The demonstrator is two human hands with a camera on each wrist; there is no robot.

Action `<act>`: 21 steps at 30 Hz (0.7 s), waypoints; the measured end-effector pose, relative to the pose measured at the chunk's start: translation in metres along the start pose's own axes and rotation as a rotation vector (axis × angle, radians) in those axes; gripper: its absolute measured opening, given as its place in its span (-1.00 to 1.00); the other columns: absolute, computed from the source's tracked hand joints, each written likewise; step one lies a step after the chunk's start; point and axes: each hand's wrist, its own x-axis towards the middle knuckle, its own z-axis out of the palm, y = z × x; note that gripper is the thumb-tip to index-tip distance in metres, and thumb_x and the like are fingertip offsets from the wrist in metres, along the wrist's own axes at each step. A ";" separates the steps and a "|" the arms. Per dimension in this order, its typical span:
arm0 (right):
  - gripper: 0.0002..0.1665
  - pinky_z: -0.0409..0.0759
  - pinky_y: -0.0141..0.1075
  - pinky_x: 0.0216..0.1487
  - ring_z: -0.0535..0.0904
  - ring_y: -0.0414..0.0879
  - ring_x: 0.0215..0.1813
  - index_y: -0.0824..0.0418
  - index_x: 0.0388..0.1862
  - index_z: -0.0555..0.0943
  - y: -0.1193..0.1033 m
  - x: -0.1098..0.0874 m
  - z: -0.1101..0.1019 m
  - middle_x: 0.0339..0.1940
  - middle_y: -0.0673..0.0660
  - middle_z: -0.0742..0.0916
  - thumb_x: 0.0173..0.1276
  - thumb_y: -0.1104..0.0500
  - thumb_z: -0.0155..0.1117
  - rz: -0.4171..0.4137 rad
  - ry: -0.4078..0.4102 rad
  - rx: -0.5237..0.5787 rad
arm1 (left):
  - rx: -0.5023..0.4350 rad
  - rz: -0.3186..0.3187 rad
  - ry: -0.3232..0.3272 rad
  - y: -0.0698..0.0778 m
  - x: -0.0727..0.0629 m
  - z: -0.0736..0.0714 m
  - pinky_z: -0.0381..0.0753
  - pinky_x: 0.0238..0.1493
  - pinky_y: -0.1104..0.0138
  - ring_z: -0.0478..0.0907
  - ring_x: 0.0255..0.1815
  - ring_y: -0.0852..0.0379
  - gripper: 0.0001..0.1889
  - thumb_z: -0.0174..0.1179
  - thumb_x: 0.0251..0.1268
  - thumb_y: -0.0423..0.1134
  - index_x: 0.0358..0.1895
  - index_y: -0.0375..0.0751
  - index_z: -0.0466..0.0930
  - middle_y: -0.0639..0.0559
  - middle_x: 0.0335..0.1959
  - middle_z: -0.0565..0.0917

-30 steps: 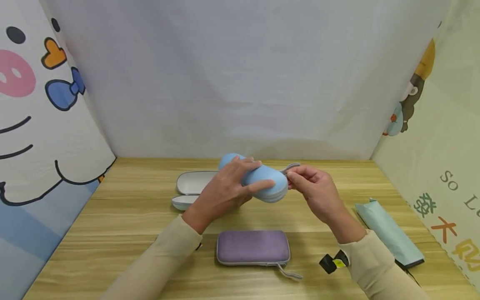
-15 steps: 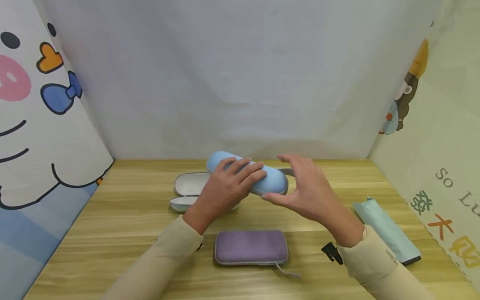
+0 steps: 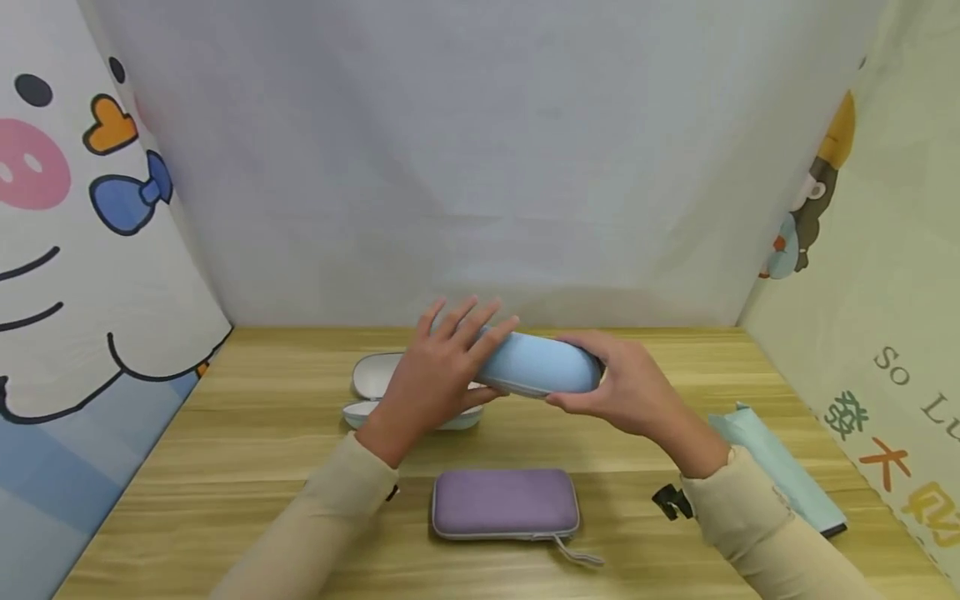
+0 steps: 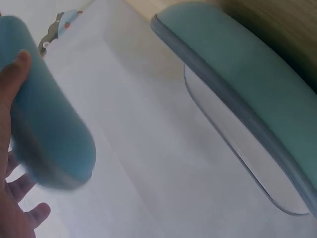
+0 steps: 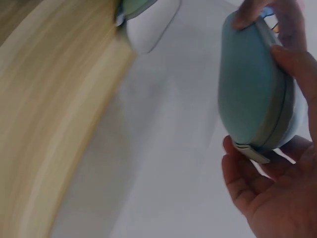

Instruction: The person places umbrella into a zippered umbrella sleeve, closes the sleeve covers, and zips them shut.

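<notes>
A light blue zippered glasses case (image 3: 538, 363) is held in the air above the table. My right hand (image 3: 637, 387) grips its right end, thumb on the near side; in the right wrist view the fingers (image 5: 247, 181) curl about the end with the short tab. My left hand (image 3: 435, 375) lies at the other end, fingers straight and spread, thumb touching the case (image 4: 52, 111) in the left wrist view. Behind the left hand stands an open glasses case (image 3: 375, 377) with a white inside, partly hidden. The held case looks closed.
A purple zippered case (image 3: 506, 502) with a grey wrist strap lies in front on the wooden table (image 3: 247, 400). A pale green pouch-like item (image 3: 780, 467) lies at the right. Cloth walls (image 3: 480, 167) enclose the back and sides.
My right hand has left the strap and zip end, opened wide, and taken hold of the case's right end. My left fingers have straightened and spread. The case has shifted slightly right.
</notes>
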 end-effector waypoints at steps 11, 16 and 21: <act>-0.21 0.62 -0.01 0.03 0.64 0.10 0.09 0.17 0.30 0.66 0.093 -0.015 -0.003 0.24 0.22 0.70 0.07 0.04 0.73 0.173 -0.128 0.065 | -0.003 -0.033 -0.070 -0.020 -0.013 -0.003 0.00 0.50 -0.32 0.19 0.59 -0.22 -0.02 0.34 0.16 0.42 0.59 0.05 0.31 -0.12 0.58 0.31; -0.18 0.64 -0.05 0.03 0.61 0.16 0.12 0.25 0.35 0.61 0.120 -0.024 -0.005 0.31 0.33 0.64 0.12 0.07 0.70 0.229 -0.214 0.120 | -0.086 -0.077 -0.157 -0.025 -0.020 -0.002 0.02 0.50 -0.32 0.24 0.56 -0.23 -0.05 0.29 0.21 0.43 0.61 0.09 0.28 -0.13 0.56 0.33; -0.16 0.62 0.07 0.10 0.56 0.25 0.22 0.27 0.42 0.54 0.135 -0.024 -0.007 0.40 0.38 0.55 0.21 0.07 0.64 0.257 -0.313 0.097 | -0.166 -0.162 -0.284 -0.032 -0.029 -0.004 0.07 0.48 -0.32 0.25 0.56 -0.23 -0.05 0.24 0.24 0.46 0.63 0.14 0.23 -0.12 0.58 0.30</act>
